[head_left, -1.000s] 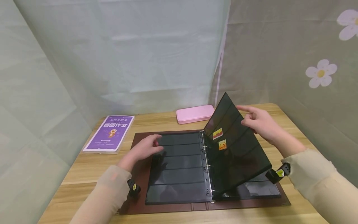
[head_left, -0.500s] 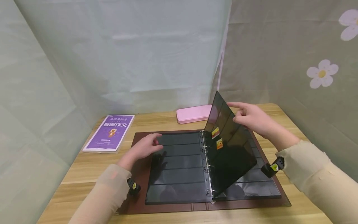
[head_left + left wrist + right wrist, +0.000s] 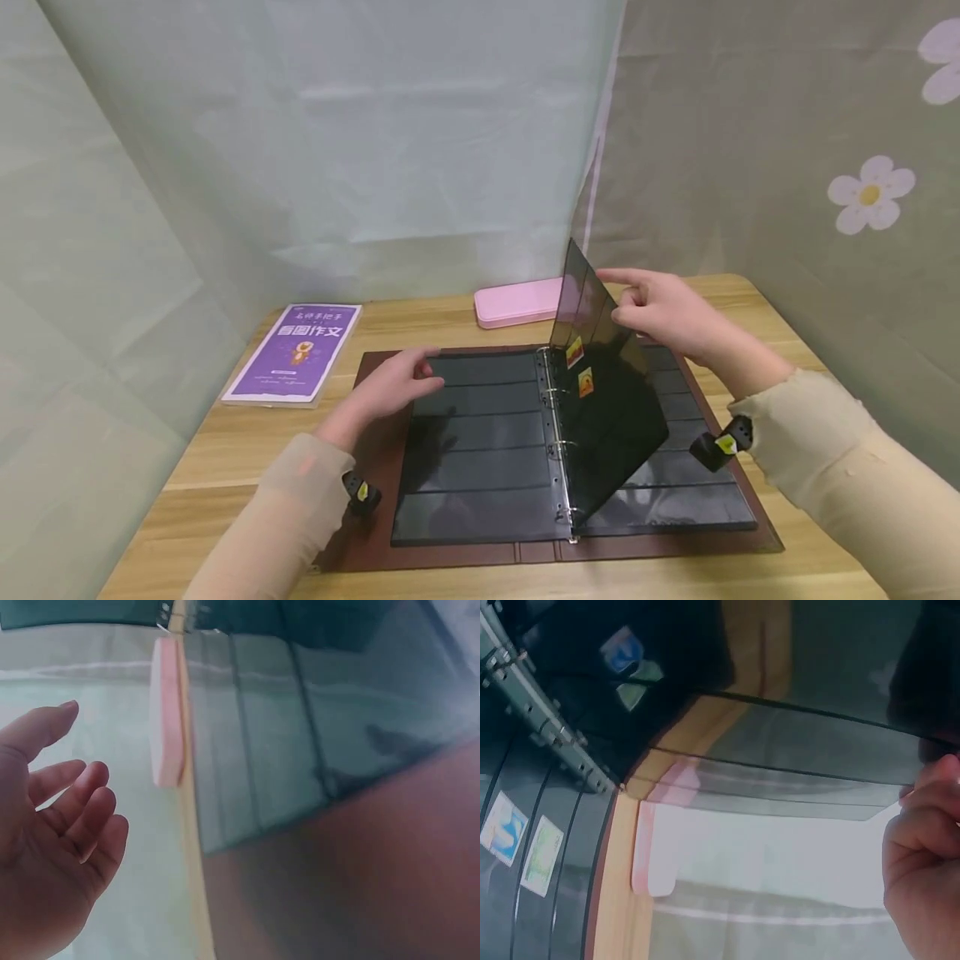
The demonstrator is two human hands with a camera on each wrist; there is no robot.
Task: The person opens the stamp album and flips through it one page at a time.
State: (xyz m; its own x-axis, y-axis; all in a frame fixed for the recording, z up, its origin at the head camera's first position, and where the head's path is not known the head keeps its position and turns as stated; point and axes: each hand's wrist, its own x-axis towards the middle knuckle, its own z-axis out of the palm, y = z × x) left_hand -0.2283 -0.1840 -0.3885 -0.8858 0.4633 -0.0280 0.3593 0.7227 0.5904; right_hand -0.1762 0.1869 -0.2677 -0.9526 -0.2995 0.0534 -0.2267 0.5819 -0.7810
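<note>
A brown ring binder (image 3: 540, 552) lies spread on the table with black strip-pocket pages. My right hand (image 3: 667, 312) pinches the outer edge of one black page (image 3: 615, 417), which stands raised at a steep tilt from the metal rings (image 3: 557, 442). That page bears a red-and-yellow stamp (image 3: 574, 352) and an orange stamp (image 3: 586, 382). In the right wrist view, a blue stamp (image 3: 505, 829) and a green stamp (image 3: 543, 855) show on a black page. My left hand (image 3: 393, 385), fingers loosely curled and holding nothing, is at the left page's (image 3: 476, 467) outer edge.
A pink case (image 3: 517, 302) lies at the table's back edge, partly behind the raised page. To the left is a purple booklet (image 3: 296, 354). Pale curtains (image 3: 420, 150) hang close behind and around the wooden table (image 3: 202, 467).
My right hand has moved left with the page's edge, so the page stands steeper and more of the page beneath shows. My left hand has stayed nearly still.
</note>
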